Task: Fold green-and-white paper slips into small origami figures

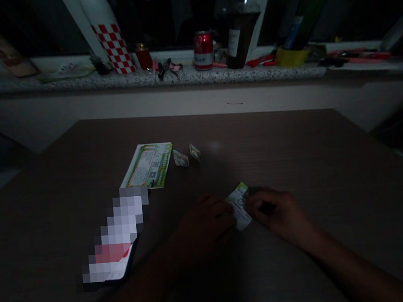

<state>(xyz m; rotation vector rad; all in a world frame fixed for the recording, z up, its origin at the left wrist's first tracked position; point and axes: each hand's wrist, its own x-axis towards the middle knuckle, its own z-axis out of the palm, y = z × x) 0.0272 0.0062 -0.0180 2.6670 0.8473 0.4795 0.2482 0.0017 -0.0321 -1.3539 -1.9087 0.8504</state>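
Observation:
On the dark wooden table [293,162], my left hand [202,227] and my right hand [279,212] both pinch a small folded piece of printed paper [240,208] between them, low over the tabletop. The paper is white with a green edge. Fingers of both hands are closed on its sides. A larger green-and-white printed leaflet [148,165] lies flat further away to the left. Two small folded paper pieces [181,159] [195,152] sit just right of the leaflet.
A phone-like flat object [116,241], partly blurred out, lies at my left. Beyond the table runs a stone windowsill [147,78] with a red can [203,51], a dark bottle [239,38], a green bottle [307,10], a red-and-white checked object [113,46] and small tools.

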